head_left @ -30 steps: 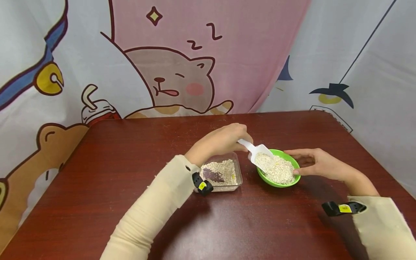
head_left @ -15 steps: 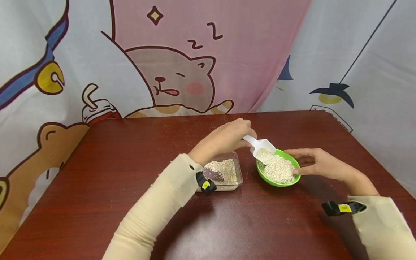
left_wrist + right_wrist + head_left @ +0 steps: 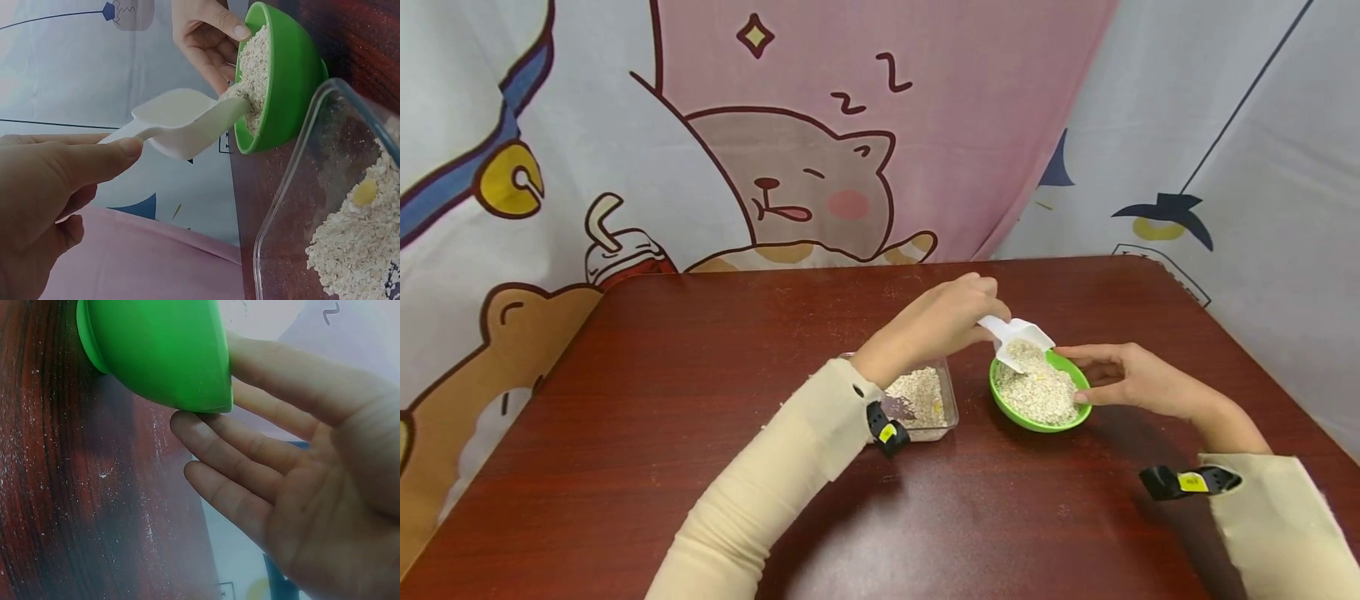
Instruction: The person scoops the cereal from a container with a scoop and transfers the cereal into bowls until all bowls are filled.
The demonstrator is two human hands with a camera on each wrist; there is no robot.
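Observation:
My left hand (image 3: 943,321) pinches the handle of a white plastic scoop (image 3: 194,122) between thumb and fingers. The scoop is tipped down, its lip over a green bowl (image 3: 294,75), and flakes that look like rolled oats (image 3: 255,59) spill from it onto the heap inside. On the bowl's far side my right hand (image 3: 1138,379) grips it, thumb at the rim and fingertips against the outer wall (image 3: 162,356). Under my left forearm stands a clear rectangular container (image 3: 284,181), partly hidden in the head view, with more oats (image 3: 359,240) and a small yellow piece (image 3: 365,192).
Bowl and container stand side by side on a dark red-brown wooden table (image 3: 1000,517). Loose crumbs dot the tabletop, some left of the container. A printed cartoon curtain (image 3: 820,67) hangs behind the table and along its sides.
My left hand has moved right with the scoop, which is now tipped more steeply over the bowl and holds fewer oats. My right hand stays at the bowl.

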